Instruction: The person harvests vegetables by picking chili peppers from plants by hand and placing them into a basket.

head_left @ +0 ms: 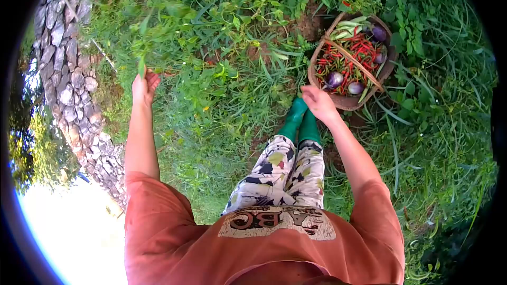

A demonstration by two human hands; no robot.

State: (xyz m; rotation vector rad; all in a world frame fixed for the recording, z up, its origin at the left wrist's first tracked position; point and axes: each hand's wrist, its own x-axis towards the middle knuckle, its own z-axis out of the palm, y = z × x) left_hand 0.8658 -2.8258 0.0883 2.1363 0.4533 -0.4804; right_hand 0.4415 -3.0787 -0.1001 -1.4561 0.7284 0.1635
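Observation:
My left hand (pixel 145 87) is at the left, fingers curled at the edge of leafy plants. A narrow green leaf (pixel 141 66) rises from its fingertips and appears pinched there. My right hand (pixel 318 101) hovers above my green boots (pixel 296 117), near the lower left rim of a woven basket (pixel 346 104). Its fingers are bent together; whatever they hold, if anything, is hidden. Inside the basket lie many red chili peppers (pixel 362 47), several purple eggplants (pixel 334 79) and pale green long pods (pixel 348 28). The basket's handle (pixel 356 62) arches across them.
Dense green plants (pixel 227 26) and grass (pixel 211 137) surround me, with patches of brown soil (pixel 309 24) between. A stone wall (pixel 68 84) runs along the left side. A few red peppers (pixel 346 3) show among the leaves above the basket.

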